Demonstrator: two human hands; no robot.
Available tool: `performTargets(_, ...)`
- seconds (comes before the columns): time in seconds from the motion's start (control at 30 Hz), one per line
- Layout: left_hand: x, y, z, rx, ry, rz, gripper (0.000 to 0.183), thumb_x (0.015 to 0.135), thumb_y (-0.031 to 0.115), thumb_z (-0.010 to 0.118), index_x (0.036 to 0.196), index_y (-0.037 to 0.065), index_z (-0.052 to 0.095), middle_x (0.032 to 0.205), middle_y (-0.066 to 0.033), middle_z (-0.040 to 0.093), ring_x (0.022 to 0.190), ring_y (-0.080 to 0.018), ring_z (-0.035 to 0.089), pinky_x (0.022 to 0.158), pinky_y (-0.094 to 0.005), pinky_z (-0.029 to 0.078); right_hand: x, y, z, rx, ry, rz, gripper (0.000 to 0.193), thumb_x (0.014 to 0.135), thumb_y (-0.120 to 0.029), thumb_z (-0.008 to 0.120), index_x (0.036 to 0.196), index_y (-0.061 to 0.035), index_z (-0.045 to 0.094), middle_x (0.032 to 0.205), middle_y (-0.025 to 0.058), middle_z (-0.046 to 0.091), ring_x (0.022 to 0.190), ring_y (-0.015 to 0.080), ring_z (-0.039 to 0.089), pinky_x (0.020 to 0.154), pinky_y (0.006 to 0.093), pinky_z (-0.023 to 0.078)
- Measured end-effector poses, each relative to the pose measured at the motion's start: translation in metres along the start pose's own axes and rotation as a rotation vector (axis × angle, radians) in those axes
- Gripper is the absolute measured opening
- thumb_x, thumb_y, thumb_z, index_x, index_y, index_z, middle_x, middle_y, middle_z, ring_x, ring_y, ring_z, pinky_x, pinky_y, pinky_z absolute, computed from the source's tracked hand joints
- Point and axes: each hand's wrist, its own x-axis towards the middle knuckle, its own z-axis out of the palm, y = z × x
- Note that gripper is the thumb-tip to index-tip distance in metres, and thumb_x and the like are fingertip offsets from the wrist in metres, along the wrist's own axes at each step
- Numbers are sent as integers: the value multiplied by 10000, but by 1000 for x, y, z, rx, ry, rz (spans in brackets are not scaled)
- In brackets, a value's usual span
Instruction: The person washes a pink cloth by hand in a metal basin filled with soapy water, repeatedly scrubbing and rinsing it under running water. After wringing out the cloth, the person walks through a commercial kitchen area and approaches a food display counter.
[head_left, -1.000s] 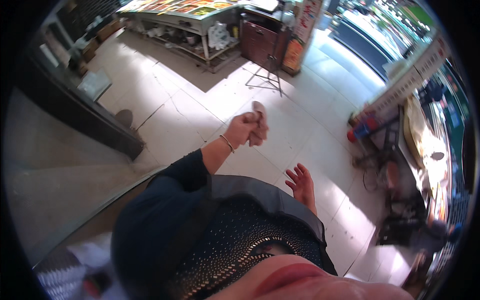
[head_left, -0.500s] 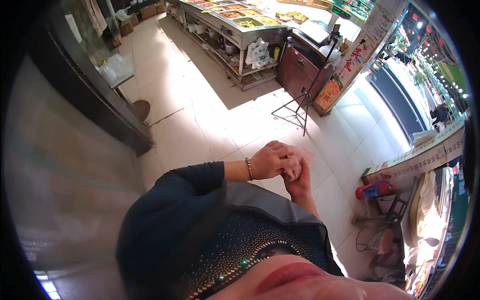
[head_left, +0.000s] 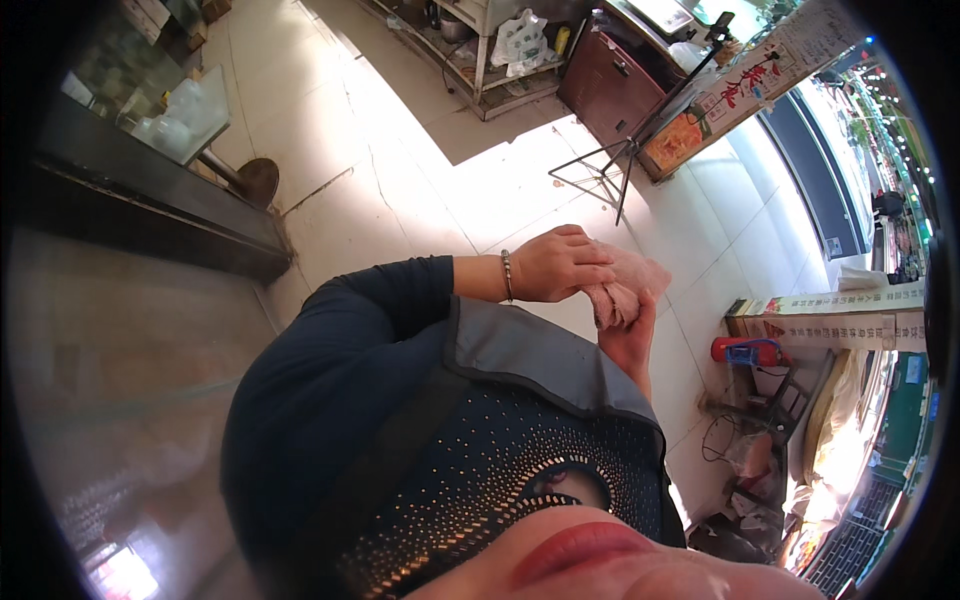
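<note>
In front of my body, above the tiled floor, I hold a crumpled pale pink cloth [head_left: 634,268] in both hands. My left hand [head_left: 562,264], with a beaded bracelet at the wrist, lies over its near left part with the fingers bent onto it. From below and the right, my right hand [head_left: 630,338] grips the cloth's folded lower end, its thumb pointing up along the edge. Part of the cloth spreads out beyond the fingers on the far right side. A dark grey apron [head_left: 530,350] covers my front just beneath the hands.
Ahead stands a black tripod [head_left: 628,150] beside a brown cabinet [head_left: 612,85] and a metal shelf rack [head_left: 490,95]. A small table [head_left: 215,110] with a round base is at the left. To the right are a red fire extinguisher [head_left: 745,351] and a low printed partition [head_left: 830,318].
My view has tipped downward, so the food counter has mostly left the top. Both hands sit slightly higher and farther right, and more of the cloth shows spread out.
</note>
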Motion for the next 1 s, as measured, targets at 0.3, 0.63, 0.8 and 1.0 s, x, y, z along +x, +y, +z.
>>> performTargets(0.3,-2,-101,-22,-93,-96,-153,200,762,90,685,962,91,681,1101,-84,654,938,-253,619,844,-376,463,112,-11,17,-85,-48,-75,638,958,-438,438,1403,9,339,1352,174,501,1186,305,559,998,369,479)
performTargets(0.63,-2,-242,-74,-1199,161,-1433,476,955,268,521,1365,27,494,1272,-111,595,1147,-196,565,943,-357,466,329,3,77,-1830,-317,-861,637,807,-221,646,1352,-5,395,1349,207,452,1284,336,418,1032,547,306)
performTargets(0.8,-22,-292,-106,-1195,692,-1333,677,875,186,575,1476,65,288,1351,-115,467,1230,-211,484,970,-358,451,407,63,147,-1997,-783,-541,686,863,-356,609,1389,6,358,1443,185,359,1391,366,258,1111,568,127)
performTargets(1.0,-81,-375,-190,-1274,876,-1370,597,883,126,454,1455,44,302,1323,-141,478,1202,-249,516,996,-371,452,510,112,228,-1606,-969,-581,654,844,-345,621,1357,5,418,1414,228,374,1332,402,330,1105,541,202)
